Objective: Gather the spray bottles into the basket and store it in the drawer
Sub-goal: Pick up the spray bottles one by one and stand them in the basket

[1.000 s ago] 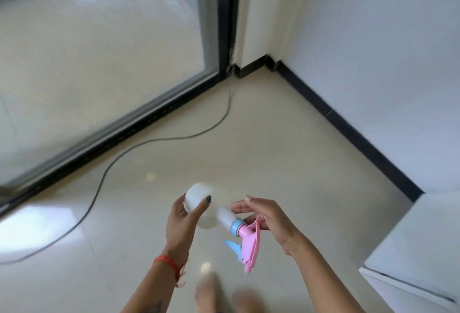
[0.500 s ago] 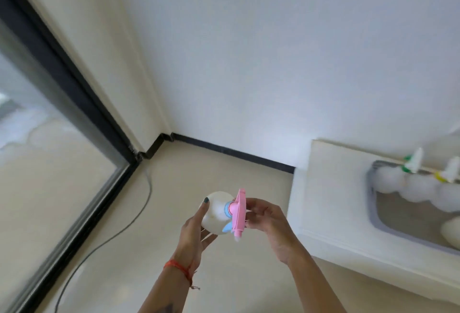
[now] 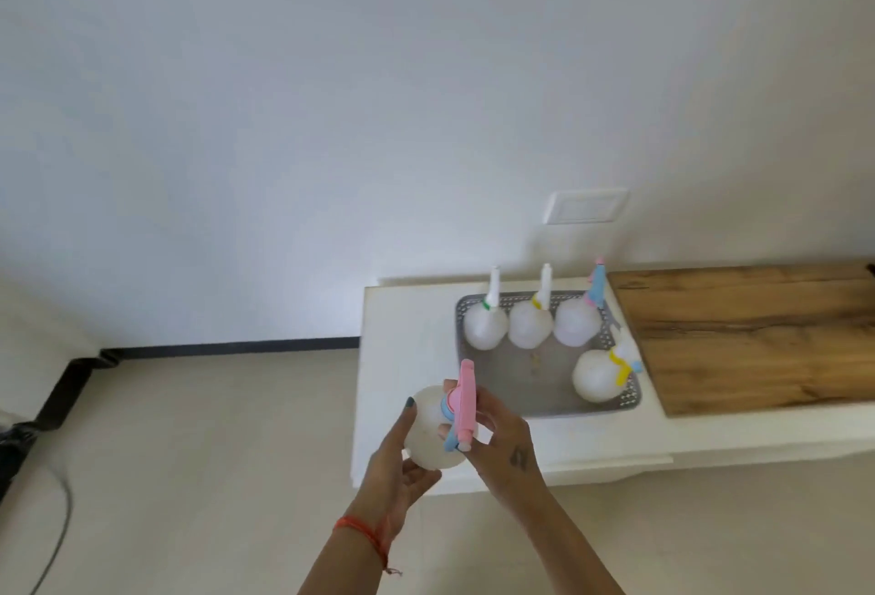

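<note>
Both hands hold one round white spray bottle (image 3: 428, 429) with a pink and blue top. The left hand (image 3: 397, 462) cups its belly, and the right hand (image 3: 504, 440) holds near the top. The bottle is in the air, near the front left of the grey basket (image 3: 530, 398) on the white tabletop (image 3: 402, 334). Four bottles already sit inside. It looks best to set this one in the bare front spot, gently, so none tip.

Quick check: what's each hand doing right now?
Left hand: closed around the body of the spray bottle.
Right hand: grip on the same bottle's pink trigger head.
</note>
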`<state>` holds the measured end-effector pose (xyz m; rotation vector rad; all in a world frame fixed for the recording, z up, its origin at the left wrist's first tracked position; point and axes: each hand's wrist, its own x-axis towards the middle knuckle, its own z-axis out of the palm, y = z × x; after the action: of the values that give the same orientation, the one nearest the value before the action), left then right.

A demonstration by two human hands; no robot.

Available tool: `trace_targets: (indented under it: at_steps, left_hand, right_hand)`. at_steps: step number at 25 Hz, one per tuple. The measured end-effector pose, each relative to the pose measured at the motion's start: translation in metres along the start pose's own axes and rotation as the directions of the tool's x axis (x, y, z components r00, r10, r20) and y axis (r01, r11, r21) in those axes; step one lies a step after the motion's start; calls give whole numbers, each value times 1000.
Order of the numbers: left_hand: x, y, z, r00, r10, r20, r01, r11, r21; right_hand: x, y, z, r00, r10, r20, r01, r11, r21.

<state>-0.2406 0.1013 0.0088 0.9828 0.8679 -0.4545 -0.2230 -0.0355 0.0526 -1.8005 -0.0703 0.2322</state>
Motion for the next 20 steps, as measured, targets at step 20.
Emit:
trace_targets:
  at_steps: [20]
  left_hand:
    - [172, -25, 196, 984, -178, 11, 179, 982, -64]
  right_hand:
    - [144, 177, -159, 980, -99, -175, 9, 890, -455]
